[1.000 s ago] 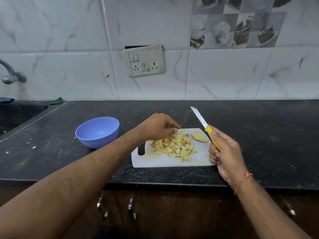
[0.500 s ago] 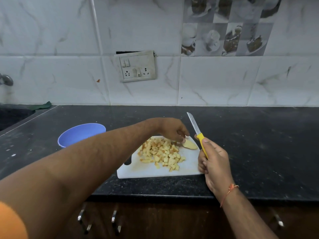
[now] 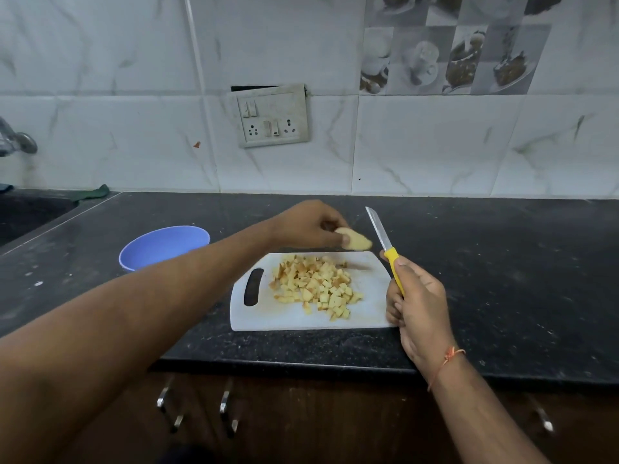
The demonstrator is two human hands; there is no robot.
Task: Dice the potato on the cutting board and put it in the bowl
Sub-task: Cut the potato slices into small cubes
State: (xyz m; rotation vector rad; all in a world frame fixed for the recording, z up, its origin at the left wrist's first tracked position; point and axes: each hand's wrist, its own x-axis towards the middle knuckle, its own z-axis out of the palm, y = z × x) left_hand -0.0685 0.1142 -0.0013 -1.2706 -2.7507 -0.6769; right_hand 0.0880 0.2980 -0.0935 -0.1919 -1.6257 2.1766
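Left hand point(image 3: 308, 226): fingers pinching potato slice point(image 3: 355, 240) above cutting board point(image 3: 368, 306)
Right hand point(image 3: 418, 306): fingers gripping knife point(image 3: 385, 247)
Diced potato point(image 3: 316, 284): heaped on board
Bowl point(image 3: 160, 246): left, on counter point(image 3: 502, 262)

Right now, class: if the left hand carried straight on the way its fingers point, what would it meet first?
The left hand, pinching the potato piece, points rightward. First in line is likely the knife blade held upright by the right hand, though depth is unclear.
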